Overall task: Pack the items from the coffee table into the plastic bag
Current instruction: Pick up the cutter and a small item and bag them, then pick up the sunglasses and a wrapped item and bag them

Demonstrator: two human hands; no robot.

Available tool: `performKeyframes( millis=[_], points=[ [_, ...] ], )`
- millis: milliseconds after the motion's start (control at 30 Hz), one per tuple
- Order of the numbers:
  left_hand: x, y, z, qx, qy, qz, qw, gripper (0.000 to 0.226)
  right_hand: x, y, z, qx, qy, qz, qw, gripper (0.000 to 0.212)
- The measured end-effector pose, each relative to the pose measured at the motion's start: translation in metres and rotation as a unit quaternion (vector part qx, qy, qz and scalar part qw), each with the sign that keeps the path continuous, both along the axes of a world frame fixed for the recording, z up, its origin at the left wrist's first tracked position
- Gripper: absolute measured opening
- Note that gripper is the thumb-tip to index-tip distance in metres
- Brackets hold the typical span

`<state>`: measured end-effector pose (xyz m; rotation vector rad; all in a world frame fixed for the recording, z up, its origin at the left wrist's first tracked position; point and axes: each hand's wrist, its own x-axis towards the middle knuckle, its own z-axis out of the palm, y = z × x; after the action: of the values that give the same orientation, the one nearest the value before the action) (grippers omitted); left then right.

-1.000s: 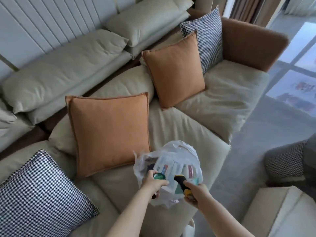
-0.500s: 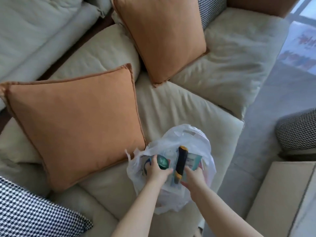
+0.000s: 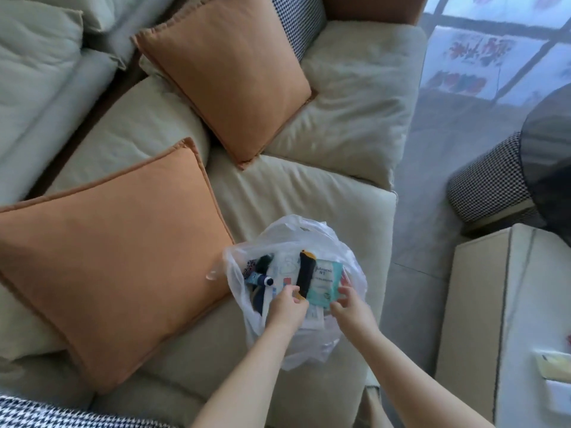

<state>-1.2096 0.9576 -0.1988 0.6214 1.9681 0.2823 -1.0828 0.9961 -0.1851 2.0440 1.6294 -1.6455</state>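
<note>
Now the left hand (image 3: 285, 308) pinches the yellow butt of the black utility knife (image 3: 304, 278), which lies across the wipes packet (image 3: 327, 281) inside the plastic bag (image 3: 309, 233). The right hand (image 3: 350, 308), fingers loosely spread, holds nothing at the bag's near rim. The bag sits on the beige sofa seat (image 3: 293, 186), just beside an orange cushion (image 3: 117, 257).

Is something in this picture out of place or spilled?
Nothing is spilled. The plastic bag sits open on the sofa. The black and yellow tool lies on top of the wipes pack, with the left hand at its end.
</note>
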Motion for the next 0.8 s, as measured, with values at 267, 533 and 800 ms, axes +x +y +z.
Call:
performKeyframes(
  millis=[267,533,800],
  points=[
    [0.063,0.017,0.019,0.013,0.002,-0.147,0.989,0.029,0.077,-0.009,0.013,0.040,-0.063,-0.049,0.996,0.029],
    [0.164,0.019,0.026,-0.001,0.029,-0.368,0.929,0.031,0.192,-0.046,0.015,0.029,-0.119,-0.157,0.980,0.034],
    [0.289,-0.021,0.024,0.004,0.076,-0.523,0.849,0.029,0.322,-0.130,0.007,-0.022,-0.156,-0.277,0.948,0.034]
  ],
)
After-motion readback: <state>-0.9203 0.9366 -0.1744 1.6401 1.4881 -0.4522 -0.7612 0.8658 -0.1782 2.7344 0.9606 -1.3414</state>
